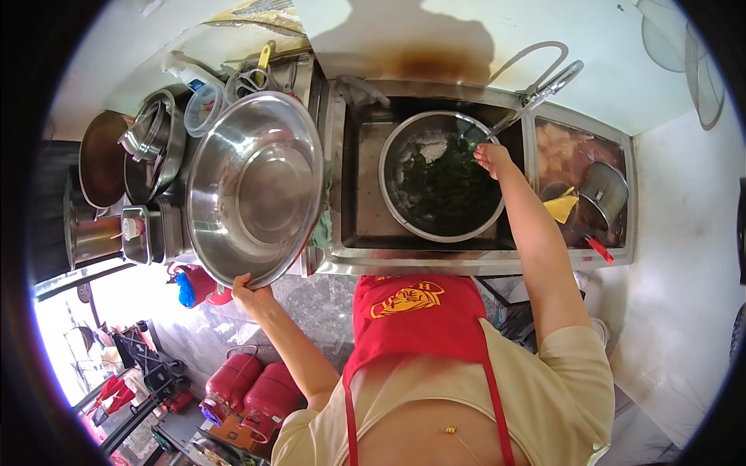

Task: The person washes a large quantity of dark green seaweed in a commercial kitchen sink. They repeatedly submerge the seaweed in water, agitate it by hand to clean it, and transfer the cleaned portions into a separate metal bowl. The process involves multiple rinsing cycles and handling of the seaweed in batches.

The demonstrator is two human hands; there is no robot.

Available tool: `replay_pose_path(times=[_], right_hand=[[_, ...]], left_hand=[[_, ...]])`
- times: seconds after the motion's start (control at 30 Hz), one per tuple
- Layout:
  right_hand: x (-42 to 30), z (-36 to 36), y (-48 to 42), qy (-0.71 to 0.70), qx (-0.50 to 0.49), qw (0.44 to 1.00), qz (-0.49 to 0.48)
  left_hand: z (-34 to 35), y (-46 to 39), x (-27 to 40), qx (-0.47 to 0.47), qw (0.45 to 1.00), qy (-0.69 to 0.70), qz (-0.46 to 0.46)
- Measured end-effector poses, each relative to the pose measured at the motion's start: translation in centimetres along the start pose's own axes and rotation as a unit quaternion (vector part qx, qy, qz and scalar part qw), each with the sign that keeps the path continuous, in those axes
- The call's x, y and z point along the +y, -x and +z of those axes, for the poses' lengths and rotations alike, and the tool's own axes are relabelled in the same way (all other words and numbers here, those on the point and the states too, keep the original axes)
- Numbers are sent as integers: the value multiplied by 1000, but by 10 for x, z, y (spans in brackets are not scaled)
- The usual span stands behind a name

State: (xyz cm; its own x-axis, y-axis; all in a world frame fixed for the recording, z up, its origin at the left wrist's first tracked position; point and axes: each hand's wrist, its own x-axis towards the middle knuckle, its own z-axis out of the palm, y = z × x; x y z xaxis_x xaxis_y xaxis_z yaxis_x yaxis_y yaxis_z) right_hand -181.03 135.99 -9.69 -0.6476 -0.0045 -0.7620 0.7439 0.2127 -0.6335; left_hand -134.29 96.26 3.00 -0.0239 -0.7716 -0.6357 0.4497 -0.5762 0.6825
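Observation:
My left hand (253,296) grips the near rim of a large stainless steel basin (274,195), tilted with its bare inside facing me. That basin is left of a metal sink (366,204). Inside the sink stands a round metal basin (402,224) holding water and dark green leaves (446,175). Over its right side is my right hand (494,160), fingers bent close to the rim and the leaves. Whether those fingers hold anything is unclear. A metal faucet (539,96) reaches from the back right towards this basin's rim.
In the right sink compartment are a metal pot (604,195), a yellow cloth (561,205), a red-handled tool (600,249) and pale pieces (562,148) in liquid. Stacked metal pans (154,230) crowd the left counter. Red gas cylinders (233,376) stand on the floor behind.

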Motion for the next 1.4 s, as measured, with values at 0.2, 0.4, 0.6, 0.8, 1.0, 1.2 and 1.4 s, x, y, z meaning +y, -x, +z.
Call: replay_pose_path(times=[0.2, 0.4, 0.6, 0.8, 1.0, 1.2, 1.4], right_hand=[[19, 28, 4, 30, -5, 999, 9], [37, 37, 8, 49, -1, 999, -9], [97, -7, -22, 182, 4, 982, -42], [119, -30, -98, 454, 85, 862, -207], [129, 81, -68, 435, -138, 889, -28], [91, 65, 25, 230, -279, 919, -159], [101, 36, 0, 452, 6, 851, -267]], left_hand=[[-6, -8, -31, 9, 998, 15, 65], [40, 68, -79, -12, 1000, 4, -23], [84, 91, -176, -219, 919, -322, -55], [123, 40, -328, -332, 806, -460, -166], [123, 11, -468, -31, 801, -458, -384], [102, -1, -466, -151, 855, -243, -433], [116, 44, -456, -230, 786, -458, -346]])
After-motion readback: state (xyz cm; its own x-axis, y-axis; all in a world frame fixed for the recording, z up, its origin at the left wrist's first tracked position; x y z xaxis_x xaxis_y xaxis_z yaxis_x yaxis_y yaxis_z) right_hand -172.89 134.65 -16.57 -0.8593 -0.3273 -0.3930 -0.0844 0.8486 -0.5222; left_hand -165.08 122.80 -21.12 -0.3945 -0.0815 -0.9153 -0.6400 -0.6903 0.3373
